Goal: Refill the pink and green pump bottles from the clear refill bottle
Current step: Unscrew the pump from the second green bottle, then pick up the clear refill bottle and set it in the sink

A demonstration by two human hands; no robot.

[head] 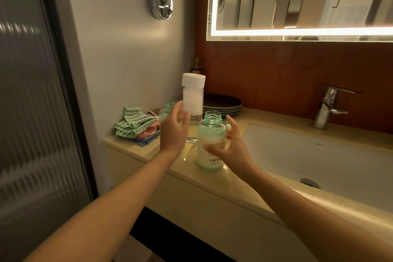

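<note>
Both hands empty. Left hand (174, 132) is raised with the fingers straight and loosely spread, just in front of the clear refill bottle (192, 102), not gripping it. Right hand (232, 149) has its fingers splayed and half-cupped at the right side of the green bottle (209, 134). Can't tell whether the fingertips touch it or sit just off it.

Green bottle stands upright near the front edge of the table (234, 181). Its pump is off and the threaded neck is open. It looks mostly full of pale liquid. Refill bottle stands upright just behind it with its white cap (193, 80) still on.

A second open-necked bottle (168, 107) is half hidden behind the left hand. It's probably the pink one, but the neck reads teal in this light, so I'm not sure.

Step, as I read it: between pours, with both hands going for bottles. Next the left hand needs a firm wrap on the refill bottle and the cap has to come off. The right hand steadies whichever bottle takes the pour, since the necks are narrow.

Around them: folded cloths (131, 125) to the left, stacked dark plates (223, 103) behind, sink (319, 155) to the right.
</note>
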